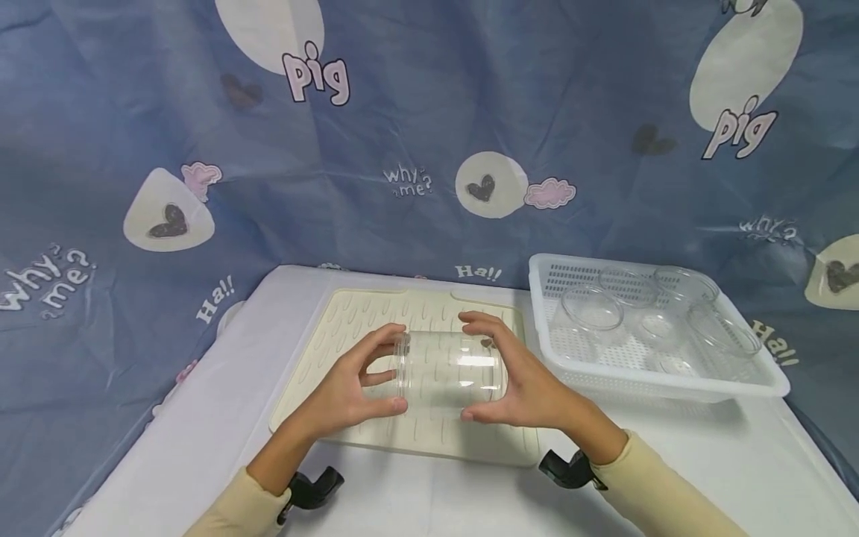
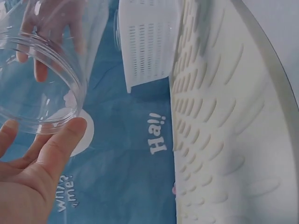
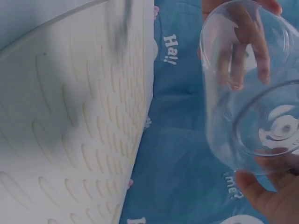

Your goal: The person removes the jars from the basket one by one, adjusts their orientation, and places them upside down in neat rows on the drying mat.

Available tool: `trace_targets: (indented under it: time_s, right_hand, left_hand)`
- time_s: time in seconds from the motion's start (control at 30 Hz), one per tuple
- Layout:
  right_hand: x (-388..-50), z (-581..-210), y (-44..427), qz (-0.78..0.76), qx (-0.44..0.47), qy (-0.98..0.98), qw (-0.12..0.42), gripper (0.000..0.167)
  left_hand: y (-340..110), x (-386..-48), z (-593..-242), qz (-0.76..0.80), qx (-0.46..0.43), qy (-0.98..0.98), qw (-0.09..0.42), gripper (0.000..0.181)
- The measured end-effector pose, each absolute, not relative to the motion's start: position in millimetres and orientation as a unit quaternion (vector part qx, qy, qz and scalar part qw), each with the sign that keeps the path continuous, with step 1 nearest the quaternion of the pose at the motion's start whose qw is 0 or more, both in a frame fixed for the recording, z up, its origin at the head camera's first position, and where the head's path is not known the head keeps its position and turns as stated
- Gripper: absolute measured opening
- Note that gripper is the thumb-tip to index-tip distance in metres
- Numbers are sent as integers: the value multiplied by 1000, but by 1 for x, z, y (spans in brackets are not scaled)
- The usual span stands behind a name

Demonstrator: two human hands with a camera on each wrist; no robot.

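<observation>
A clear plastic jar [image 1: 443,373] lies on its side in the air above the cream ridged mat [image 1: 349,321]. My left hand [image 1: 359,391] grips its threaded mouth end, thumb below and fingers above. At the base end, on the right, my right hand [image 1: 520,380] holds it with thumb and fingers curled round. In the left wrist view the open rim of the jar [image 2: 70,88] shows close by the left thumb. The right wrist view has the round base of the jar [image 3: 275,126] near the right hand [image 3: 280,196]. No lid is seen on the mouth.
A white perforated basket [image 1: 557,350] stands at the right, holding several clear jars [image 1: 590,309]. The mat lies on a white-covered table [image 1: 235,373]. A blue printed cloth [image 1: 403,127] hangs behind the table. Black wrist mounts [image 1: 312,488] sit on both forearms.
</observation>
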State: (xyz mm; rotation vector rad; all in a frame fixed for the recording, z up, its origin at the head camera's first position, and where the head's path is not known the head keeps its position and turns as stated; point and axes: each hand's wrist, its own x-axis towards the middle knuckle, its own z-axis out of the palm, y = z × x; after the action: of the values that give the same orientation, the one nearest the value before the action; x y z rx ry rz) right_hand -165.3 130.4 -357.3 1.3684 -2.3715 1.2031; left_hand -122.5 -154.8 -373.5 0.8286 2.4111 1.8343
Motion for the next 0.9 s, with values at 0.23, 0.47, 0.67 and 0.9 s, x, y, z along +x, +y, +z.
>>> trace_targets:
  time_s: [0.23,0.47,0.67,0.9]
  right_hand:
    - [-161,-355,131,428,456,-776,82,109]
    - [-161,-349,130,455,488,-739,97,123]
    - [-160,-345,134,452,508,-729,77,119]
    - [-157,-340,139,454,504,-731,74,117]
  left_hand:
    - [-155,-124,-378,666,272,693,34,80]
    - [-152,-122,-378,731,284,617,65,75]
    - [-151,-118,-378,740,281,605,79,72]
    - [-149,-117,-379,737,276,609,97,73]
